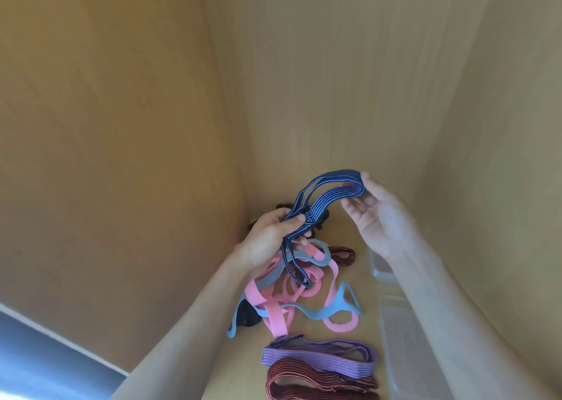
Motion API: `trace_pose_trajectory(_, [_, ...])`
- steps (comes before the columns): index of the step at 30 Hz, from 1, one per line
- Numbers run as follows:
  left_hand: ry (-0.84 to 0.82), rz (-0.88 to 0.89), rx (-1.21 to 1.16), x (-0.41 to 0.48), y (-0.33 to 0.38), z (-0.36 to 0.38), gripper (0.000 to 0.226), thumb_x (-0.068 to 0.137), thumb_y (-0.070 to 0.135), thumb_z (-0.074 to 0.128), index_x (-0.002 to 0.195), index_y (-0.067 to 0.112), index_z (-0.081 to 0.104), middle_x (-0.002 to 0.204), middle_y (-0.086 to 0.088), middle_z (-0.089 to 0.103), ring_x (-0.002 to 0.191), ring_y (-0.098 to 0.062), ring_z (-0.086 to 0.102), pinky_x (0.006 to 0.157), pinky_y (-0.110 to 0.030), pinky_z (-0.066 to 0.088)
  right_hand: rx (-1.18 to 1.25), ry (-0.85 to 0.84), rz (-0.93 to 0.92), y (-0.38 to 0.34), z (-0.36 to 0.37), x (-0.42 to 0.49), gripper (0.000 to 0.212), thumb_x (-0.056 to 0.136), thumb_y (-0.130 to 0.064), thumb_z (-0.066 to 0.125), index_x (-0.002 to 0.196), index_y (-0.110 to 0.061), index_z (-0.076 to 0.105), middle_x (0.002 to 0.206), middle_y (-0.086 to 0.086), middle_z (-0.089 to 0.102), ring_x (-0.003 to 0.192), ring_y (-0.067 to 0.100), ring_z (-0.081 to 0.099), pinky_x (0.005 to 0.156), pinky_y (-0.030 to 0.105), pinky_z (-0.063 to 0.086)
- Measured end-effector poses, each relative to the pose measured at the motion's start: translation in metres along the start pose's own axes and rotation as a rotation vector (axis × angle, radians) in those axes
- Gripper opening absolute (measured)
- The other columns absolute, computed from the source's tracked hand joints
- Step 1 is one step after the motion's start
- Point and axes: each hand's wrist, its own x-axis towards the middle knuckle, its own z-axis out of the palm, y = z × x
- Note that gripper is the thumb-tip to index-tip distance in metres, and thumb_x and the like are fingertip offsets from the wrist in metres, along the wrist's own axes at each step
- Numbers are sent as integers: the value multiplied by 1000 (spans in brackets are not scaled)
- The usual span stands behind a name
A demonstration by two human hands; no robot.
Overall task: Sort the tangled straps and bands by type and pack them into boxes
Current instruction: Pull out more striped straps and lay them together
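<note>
A dark blue striped elastic strap point(330, 197) is lifted above the wooden surface. My left hand point(270, 237) grips its lower part, and a loop of it hangs down over the pile. My right hand point(377, 214) holds the strap's upper bend between thumb and fingers. Under my hands lies a tangle of pink bands point(292, 287) and light blue bands point(322, 311). A dark red striped strap point(343, 255) lies behind the tangle. Near the front lie a folded purple striped strap point(319, 358) and a folded dark red strap point(316, 383).
Clear plastic boxes point(395, 332) stand at the right, partly hidden by my right forearm. Wooden walls point(121, 125) close in on the left, back and right. A dark object point(248, 317) lies under the bands at the left. Something black point(322, 220) lies behind my left hand.
</note>
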Motion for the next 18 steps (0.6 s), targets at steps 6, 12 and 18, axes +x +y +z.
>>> trace_pose_trajectory(6, [-39, -23, 5, 2, -7, 4, 19, 104, 22, 53, 92, 10, 63, 76, -10, 61, 60, -18, 51, 56, -26, 44, -263, -224, -21, 9, -7, -5, 27, 74, -30, 83, 97, -19, 76, 102, 2, 74, 92, 16, 69, 73, 26, 55])
trace_pose_trajectory(12, [-66, -71, 66, 4, -16, 8, 19, 98, 19, 49, 89, 7, 61, 70, -9, 60, 50, -13, 42, 44, -22, 32, -608, -180, -120, 25, -6, -6, 7, 80, -32, 71, 80, -25, 72, 85, -2, 68, 80, 11, 63, 79, 33, 49])
trace_pose_trajectory(18, [67, -54, 200, 7, -16, 8, 35, 108, 24, 38, 107, 2, 65, 92, -10, 77, 92, -23, 72, 81, -31, 56, -997, -124, -123, 32, -9, -5, 28, 80, -51, 62, 71, -27, 71, 70, -2, 69, 70, 15, 66, 77, 38, 51])
